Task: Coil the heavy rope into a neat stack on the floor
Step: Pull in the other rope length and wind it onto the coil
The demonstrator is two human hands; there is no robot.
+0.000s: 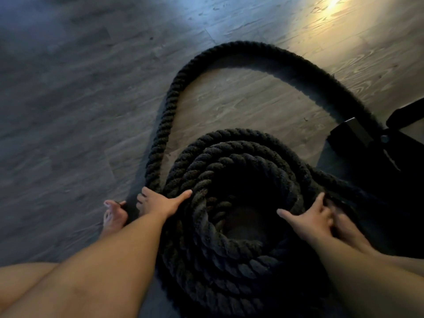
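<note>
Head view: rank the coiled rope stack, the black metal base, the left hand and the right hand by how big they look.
1. coiled rope stack
2. black metal base, partly out of frame
3. left hand and right hand: alike, unranked

Dim, bluish light, warm glare on the floor [332, 3] top right, blurred, bowed edges.
</note>
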